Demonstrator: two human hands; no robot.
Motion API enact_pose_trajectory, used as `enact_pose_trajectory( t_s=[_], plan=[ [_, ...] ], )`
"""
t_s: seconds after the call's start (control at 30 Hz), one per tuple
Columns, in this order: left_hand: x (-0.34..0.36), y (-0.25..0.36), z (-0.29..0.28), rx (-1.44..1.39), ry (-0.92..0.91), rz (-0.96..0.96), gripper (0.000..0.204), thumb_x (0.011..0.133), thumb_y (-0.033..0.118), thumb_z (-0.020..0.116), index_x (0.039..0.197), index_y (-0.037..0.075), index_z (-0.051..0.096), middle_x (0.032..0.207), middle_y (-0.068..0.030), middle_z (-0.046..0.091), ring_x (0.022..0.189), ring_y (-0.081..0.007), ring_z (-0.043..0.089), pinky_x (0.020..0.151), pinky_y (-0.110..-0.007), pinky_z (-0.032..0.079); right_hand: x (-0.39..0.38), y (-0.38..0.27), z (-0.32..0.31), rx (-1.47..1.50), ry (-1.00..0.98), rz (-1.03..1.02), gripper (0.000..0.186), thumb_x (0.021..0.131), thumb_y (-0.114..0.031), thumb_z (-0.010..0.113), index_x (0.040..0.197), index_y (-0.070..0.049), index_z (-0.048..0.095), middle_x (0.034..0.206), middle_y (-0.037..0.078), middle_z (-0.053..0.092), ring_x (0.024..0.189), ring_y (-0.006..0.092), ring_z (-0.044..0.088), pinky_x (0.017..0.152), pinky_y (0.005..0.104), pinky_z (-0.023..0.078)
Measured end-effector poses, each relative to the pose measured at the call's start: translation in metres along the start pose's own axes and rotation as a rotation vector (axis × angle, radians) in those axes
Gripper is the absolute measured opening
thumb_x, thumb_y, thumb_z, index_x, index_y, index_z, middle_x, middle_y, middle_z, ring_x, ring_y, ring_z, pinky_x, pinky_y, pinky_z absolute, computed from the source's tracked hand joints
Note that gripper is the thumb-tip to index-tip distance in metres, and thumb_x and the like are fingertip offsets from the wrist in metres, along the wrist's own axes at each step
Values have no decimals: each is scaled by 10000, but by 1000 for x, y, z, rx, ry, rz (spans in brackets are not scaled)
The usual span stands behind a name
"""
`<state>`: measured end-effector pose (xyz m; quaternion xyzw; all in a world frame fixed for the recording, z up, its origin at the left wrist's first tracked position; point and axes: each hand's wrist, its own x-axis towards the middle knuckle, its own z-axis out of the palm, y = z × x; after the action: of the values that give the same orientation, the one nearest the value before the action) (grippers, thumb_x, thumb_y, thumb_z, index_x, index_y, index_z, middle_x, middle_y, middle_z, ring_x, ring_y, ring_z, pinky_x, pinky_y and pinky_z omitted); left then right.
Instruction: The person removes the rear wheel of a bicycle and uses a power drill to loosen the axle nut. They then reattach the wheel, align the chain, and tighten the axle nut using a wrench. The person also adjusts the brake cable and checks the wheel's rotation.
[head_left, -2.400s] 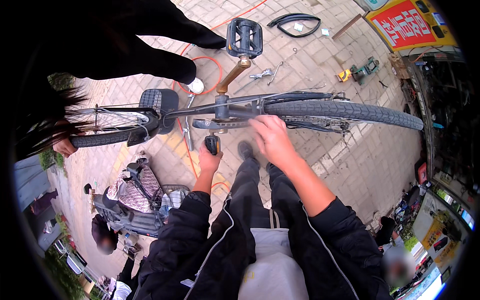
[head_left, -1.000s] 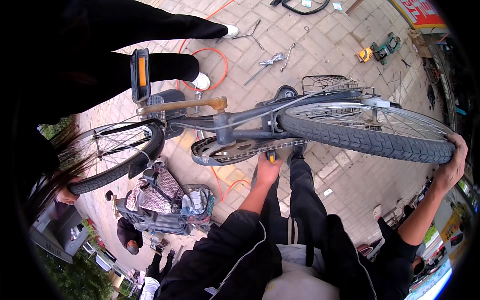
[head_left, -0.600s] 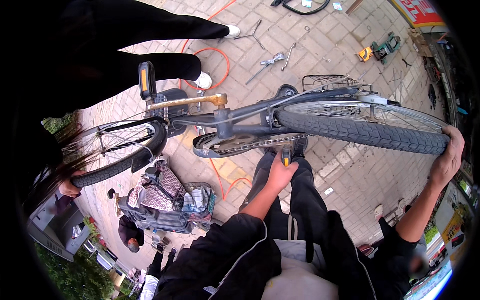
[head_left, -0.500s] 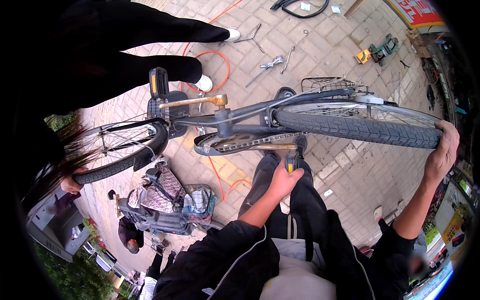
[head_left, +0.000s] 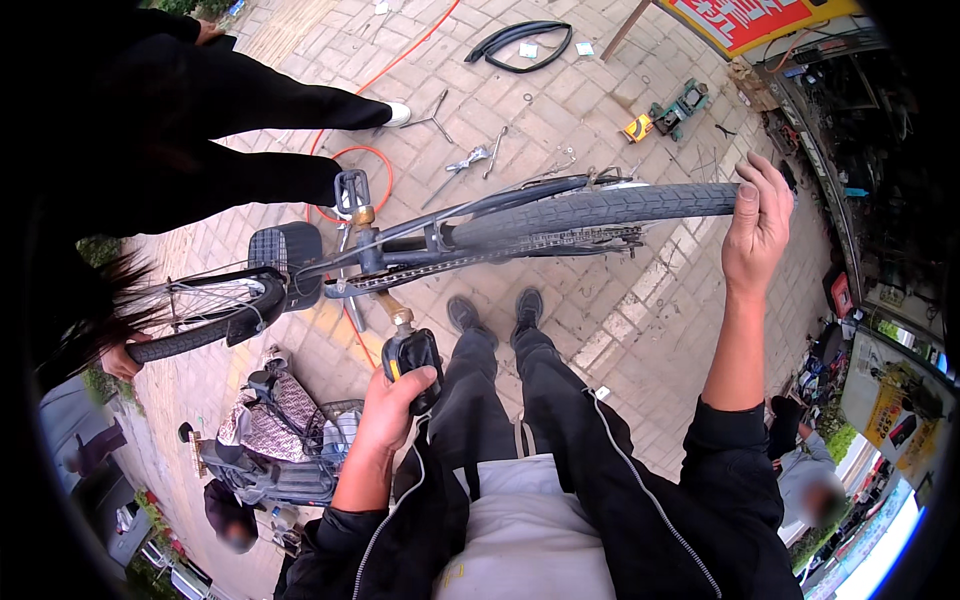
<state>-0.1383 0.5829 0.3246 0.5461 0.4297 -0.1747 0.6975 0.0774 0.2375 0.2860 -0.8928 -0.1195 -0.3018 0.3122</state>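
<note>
A bicycle with a dark frame [head_left: 370, 257] lies across the view, its treaded tyre [head_left: 600, 212] running to the right. My left hand [head_left: 388, 408] is closed on a black pedal [head_left: 408, 352], thumb over its edge; a rusty crank arm [head_left: 393, 306] joins it to the frame. At the right end of the tyre is my right hand [head_left: 757, 230], fingers stretched out and thumb against the tread. The chain [head_left: 440, 270] runs along the near side of that wheel. The other pedal [head_left: 352, 190] points away from me.
Another person's hand [head_left: 120, 362] touches the front tyre [head_left: 200, 338] at left. Behind the bicycle lie a wrench [head_left: 495, 152], a green tool [head_left: 684, 107], a black tube [head_left: 520, 38] and an orange hose [head_left: 395, 62]. A loaded scooter [head_left: 275, 440] stands at lower left.
The pedal in my left hand has swung toward me and left, turning the crank. My right hand has opened out at the tyre's end. The view has shifted.
</note>
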Motion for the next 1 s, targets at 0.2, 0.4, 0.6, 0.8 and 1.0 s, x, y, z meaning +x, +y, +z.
enact_pose_trajectory(
  t_s=[0.2,0.4,0.6,0.8,1.0],
  plan=[
    [-16,-12,-2,49,58,27,370,762,136,623,1081,-37,551,927,-69,600,811,-150,574,728,-281,464,-115,-1,3,279,-134,458,118,832,-75,625,938,-24,630,877,101,598,814,232,556,737,325,447],
    [-25,-1,1,126,94,49,235,780,148,631,958,6,574,828,-18,569,732,-107,529,673,-259,430,-175,10,92,158,-657,271,180,797,-117,615,973,-90,637,864,109,636,807,307,614,706,392,477],
    [-39,12,-7,128,193,73,203,773,164,641,903,20,583,779,8,554,684,-81,501,626,-248,404,-167,29,123,8,-931,13,211,785,-132,554,977,-123,641,831,110,670,715,320,641,650,443,504],
    [-47,25,-41,195,228,42,288,757,130,631,1006,-6,576,858,-45,609,733,-132,577,672,-260,474,-143,13,80,38,-873,-10,157,765,-165,639,917,-131,620,846,50,564,819,255,575,708,396,417],
    [-46,29,-42,218,267,36,324,751,128,638,1033,-14,567,868,-55,607,748,-143,580,670,-267,478,-126,9,46,198,-818,-143,243,736,-119,677,963,-109,592,886,61,510,943,244,510,844,440,345]
  ],
)
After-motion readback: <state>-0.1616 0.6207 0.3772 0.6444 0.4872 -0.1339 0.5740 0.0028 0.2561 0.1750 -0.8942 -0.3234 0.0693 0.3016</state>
